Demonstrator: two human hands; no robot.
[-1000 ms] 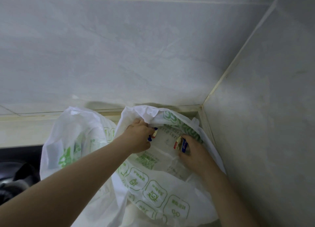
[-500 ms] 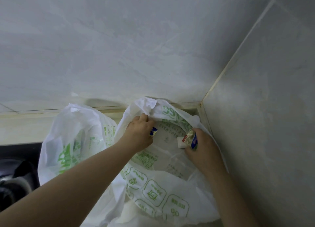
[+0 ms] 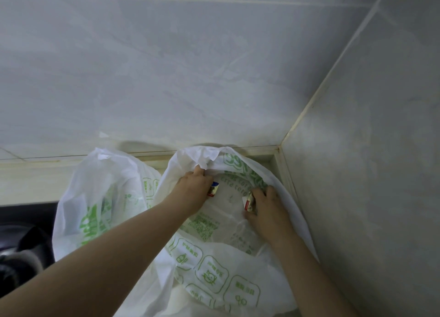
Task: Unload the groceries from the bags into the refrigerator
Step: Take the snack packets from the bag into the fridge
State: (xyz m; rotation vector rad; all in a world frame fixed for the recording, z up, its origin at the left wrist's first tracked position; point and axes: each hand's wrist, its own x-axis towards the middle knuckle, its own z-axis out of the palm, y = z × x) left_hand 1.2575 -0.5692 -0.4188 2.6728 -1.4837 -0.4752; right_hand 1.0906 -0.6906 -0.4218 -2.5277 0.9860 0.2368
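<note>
Reaching into an open white bag (image 3: pixel 238 283) printed with green symbols, two bare arms come in from the bottom edge. The left hand (image 3: pixel 192 193) has its fingers (image 3: pixel 199 172) curled at the far rim of this bag. A small blue-and-red packet (image 3: pixel 213 189) is pinched in that hand and sticks out just right of, and a little nearer than, the fingers.

The right hand (image 3: pixel 266 212) lies inside the bag's mouth, close to its right wall. Its fingers (image 3: pixel 270 193) are curled round a small red-and-white packet (image 3: pixel 248 203), which pokes out to their left. The two packets are near each other but apart, with thin, crumpled plastic showing between them.

To the left of the left hand's fingers stands a second white bag (image 3: pixel 95 197), also printed in green, touching the first. Dim shapes show through its wall, too blurred to name.

Beyond both sets of fingers rises a pale grey tiled wall (image 3: pixel 190 78), and a side wall (image 3: pixel 369 174) meets it in a corner to the right of the right hand. Far to the left of the fingers, a pale strip of tabletop (image 3: pixel 28 181) runs along the wall, with a dark surface (image 3: pixel 26 216) just in front of it.
</note>
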